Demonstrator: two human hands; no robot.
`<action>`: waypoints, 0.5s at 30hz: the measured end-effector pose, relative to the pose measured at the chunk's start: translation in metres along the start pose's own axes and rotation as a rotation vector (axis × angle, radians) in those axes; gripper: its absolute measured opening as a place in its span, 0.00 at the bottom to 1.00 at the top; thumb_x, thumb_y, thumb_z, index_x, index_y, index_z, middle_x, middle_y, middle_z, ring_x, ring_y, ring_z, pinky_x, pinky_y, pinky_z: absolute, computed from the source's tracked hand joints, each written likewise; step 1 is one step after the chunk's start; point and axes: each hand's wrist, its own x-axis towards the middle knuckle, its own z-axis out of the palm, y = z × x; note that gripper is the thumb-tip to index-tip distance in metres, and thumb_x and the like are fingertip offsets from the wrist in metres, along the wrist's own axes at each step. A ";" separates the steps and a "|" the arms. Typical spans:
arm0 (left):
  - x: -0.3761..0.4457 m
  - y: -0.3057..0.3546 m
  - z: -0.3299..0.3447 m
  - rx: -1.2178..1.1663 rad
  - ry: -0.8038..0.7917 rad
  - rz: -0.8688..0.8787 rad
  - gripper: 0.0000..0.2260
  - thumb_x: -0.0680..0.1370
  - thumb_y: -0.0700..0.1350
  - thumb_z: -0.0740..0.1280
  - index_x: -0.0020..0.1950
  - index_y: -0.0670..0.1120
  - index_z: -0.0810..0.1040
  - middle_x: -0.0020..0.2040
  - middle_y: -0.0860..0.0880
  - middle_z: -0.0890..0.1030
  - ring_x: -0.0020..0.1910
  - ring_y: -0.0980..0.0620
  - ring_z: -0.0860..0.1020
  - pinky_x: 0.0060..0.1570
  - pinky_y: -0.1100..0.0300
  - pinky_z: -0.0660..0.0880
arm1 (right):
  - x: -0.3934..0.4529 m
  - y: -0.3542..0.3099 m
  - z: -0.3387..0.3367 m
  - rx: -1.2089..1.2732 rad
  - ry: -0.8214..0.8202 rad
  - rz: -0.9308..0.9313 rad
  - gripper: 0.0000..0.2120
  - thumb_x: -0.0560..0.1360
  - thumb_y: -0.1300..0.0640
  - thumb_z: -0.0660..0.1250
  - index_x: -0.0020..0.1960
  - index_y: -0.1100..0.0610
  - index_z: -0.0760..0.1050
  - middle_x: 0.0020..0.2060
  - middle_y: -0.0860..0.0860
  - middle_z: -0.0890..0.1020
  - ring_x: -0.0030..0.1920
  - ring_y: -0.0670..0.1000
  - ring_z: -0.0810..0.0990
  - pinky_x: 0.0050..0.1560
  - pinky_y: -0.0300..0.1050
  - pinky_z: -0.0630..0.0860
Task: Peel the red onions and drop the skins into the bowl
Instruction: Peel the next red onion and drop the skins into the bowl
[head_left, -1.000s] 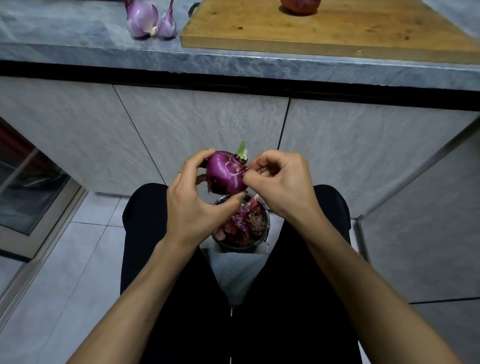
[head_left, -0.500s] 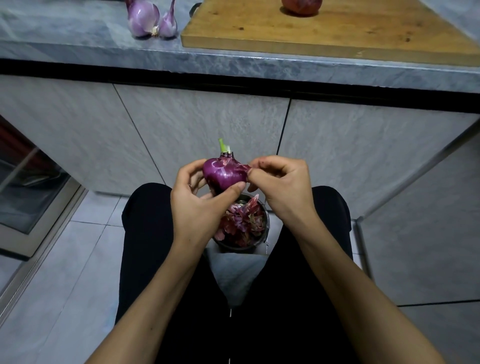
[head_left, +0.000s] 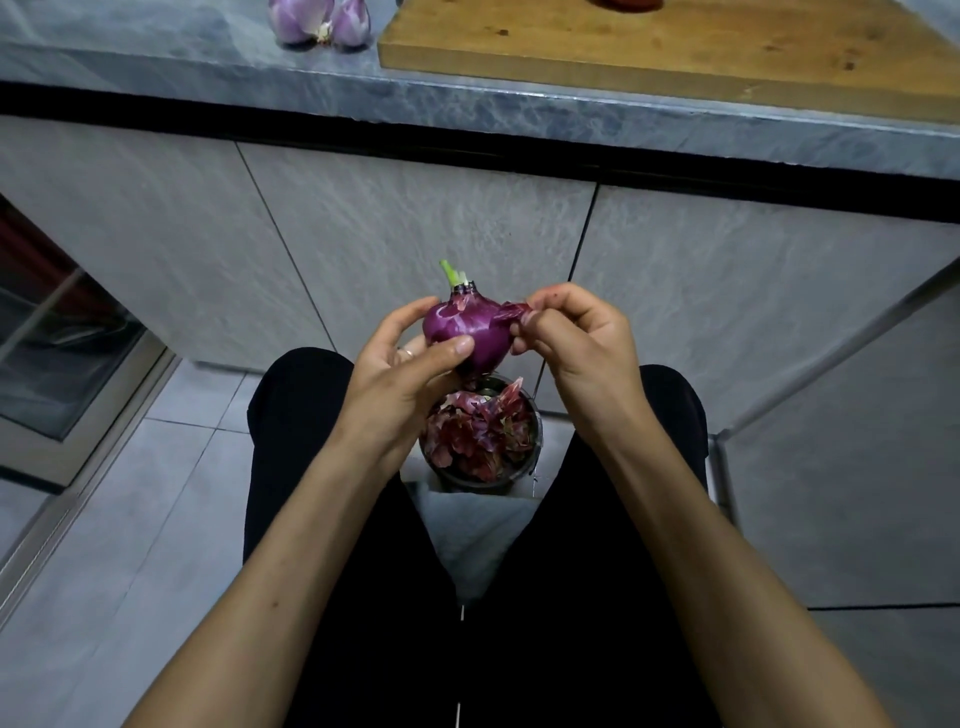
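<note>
a grey stone tabletop (head_left: 467, 98) runs across the top of the view above pale grey cabinet fronts, with a tiled floor (head_left: 156, 519) below. at the far left of the tabletop sit two peeled pale-purple onions (head_left: 319, 21), touching each other, and to their right lies a wooden cutting board (head_left: 649, 47) with something reddish cut off by the frame edge at its far side. lower down, the person sits in black trousers, both bare forearms reaching forward. the left hand (head_left: 400, 364) is closed around a red onion (head_left: 470, 327), thumb across its front, fingers behind; the onion stands upright with a short green sprout on top. the right hand (head_left: 576, 338) is just beside it, fingertips pinched together on a strip of red skin (head_left: 511, 313) that is lifted off the onion's right shoulder yet joined to it. directly beneath the onion, between the knees, stands a dark bowl (head_left: 537, 431) heaped with red skins (head_left: 478, 431).
</note>
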 end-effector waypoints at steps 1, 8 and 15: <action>0.002 -0.001 0.000 -0.015 0.003 -0.002 0.31 0.70 0.36 0.76 0.71 0.41 0.71 0.54 0.42 0.85 0.53 0.43 0.84 0.51 0.56 0.81 | 0.001 0.002 0.000 0.037 0.001 0.016 0.07 0.68 0.64 0.65 0.36 0.54 0.78 0.32 0.53 0.79 0.34 0.50 0.77 0.44 0.43 0.76; 0.013 -0.015 -0.004 -0.146 0.022 0.019 0.32 0.69 0.35 0.71 0.72 0.36 0.69 0.60 0.37 0.80 0.57 0.41 0.82 0.58 0.51 0.80 | 0.008 0.012 0.004 0.374 0.020 0.121 0.08 0.75 0.71 0.58 0.40 0.62 0.73 0.31 0.54 0.77 0.34 0.49 0.76 0.44 0.43 0.79; 0.027 -0.022 -0.011 -0.218 0.024 0.007 0.33 0.70 0.34 0.70 0.74 0.34 0.66 0.63 0.36 0.79 0.58 0.41 0.81 0.58 0.51 0.79 | 0.019 0.023 0.007 0.358 0.077 0.257 0.07 0.77 0.69 0.59 0.44 0.66 0.74 0.35 0.58 0.81 0.35 0.50 0.79 0.49 0.48 0.79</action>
